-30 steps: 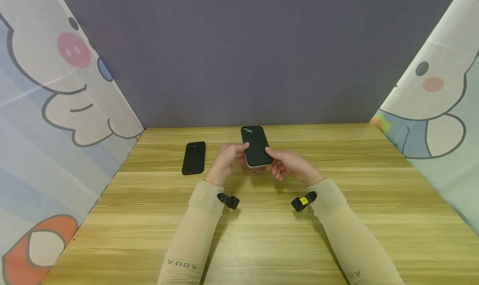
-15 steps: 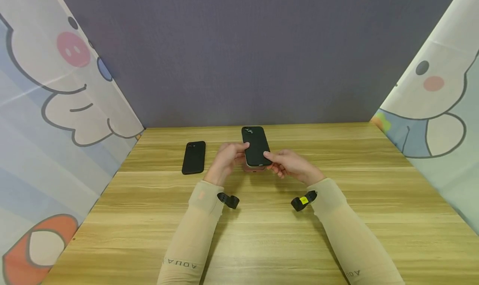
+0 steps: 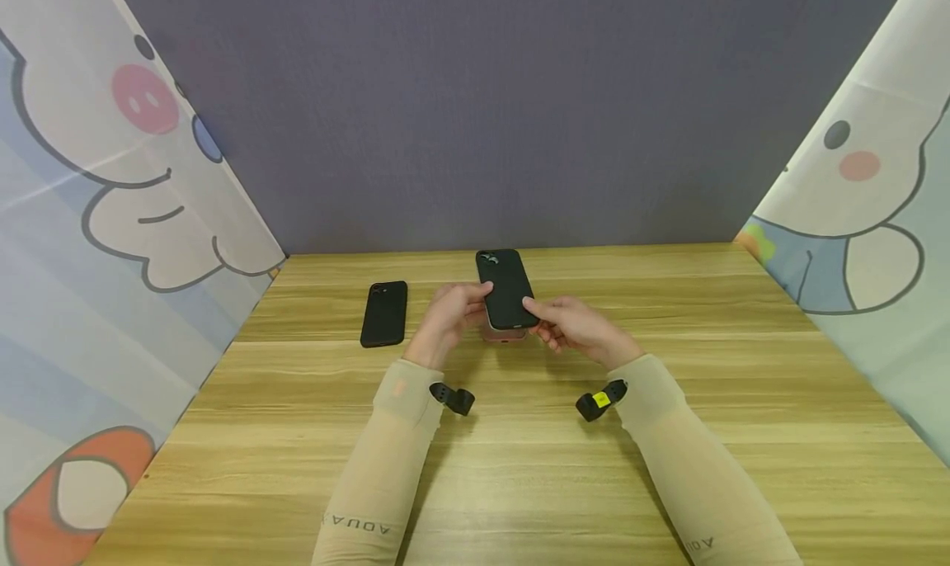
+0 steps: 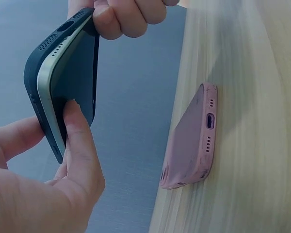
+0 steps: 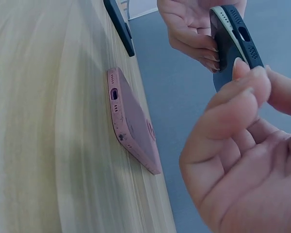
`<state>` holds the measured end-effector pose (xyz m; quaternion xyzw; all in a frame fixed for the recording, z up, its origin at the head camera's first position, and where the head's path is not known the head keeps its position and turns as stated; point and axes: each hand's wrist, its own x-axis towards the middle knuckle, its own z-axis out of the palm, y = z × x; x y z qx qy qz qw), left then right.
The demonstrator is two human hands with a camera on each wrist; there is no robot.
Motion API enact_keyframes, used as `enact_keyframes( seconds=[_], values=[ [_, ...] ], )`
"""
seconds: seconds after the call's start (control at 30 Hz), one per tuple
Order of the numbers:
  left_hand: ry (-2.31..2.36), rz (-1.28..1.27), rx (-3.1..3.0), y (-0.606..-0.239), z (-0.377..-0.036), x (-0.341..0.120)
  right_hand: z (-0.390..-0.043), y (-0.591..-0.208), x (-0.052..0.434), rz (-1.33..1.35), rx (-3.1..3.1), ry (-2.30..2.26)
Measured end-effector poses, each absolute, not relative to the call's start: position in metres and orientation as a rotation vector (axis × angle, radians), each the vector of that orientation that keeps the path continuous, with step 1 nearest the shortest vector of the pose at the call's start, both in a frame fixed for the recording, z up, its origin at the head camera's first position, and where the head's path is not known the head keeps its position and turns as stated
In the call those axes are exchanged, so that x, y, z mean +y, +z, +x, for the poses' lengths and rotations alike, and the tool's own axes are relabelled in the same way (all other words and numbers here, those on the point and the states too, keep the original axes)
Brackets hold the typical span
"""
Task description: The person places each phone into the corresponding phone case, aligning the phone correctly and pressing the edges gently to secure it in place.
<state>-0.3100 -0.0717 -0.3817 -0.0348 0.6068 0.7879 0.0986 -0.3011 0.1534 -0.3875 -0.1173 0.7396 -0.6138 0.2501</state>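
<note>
A black phone case (image 3: 506,290) is held above the table, its back with the camera opening facing up. In the left wrist view a phone (image 4: 47,82) with a pale metal edge sits partly inside it, its rim standing proud along one side. My left hand (image 3: 449,312) pinches the left edge, thumb on the case back and fingers on the screen side. At the lower right corner my right hand (image 3: 582,327) pinches case and phone between thumb and fingers. Below them a pink-cased phone (image 4: 189,136) lies on the table, mostly hidden in the head view.
Another black phone or case (image 3: 384,314) lies left of my left hand, camera side up. The wooden table (image 3: 519,483) ends at a dark grey panel (image 3: 475,112) behind. Cartoon-printed sheets (image 3: 126,219) stand at both sides.
My right thumb has shifted slightly left and up on the case. The pale phone edge that showed along the bottom is now mostly covered by the black case. My left hand stays put.
</note>
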Motion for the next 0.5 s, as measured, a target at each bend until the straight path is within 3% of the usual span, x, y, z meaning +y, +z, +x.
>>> enact_keyframes(
  seconds=[0.5],
  values=[
    [2.372, -0.134, 1.734, -0.3789, -0.3102, -0.0738, -0.2977, -0.3832, 0.1519, -0.335, 1.958, -1.74]
  ],
)
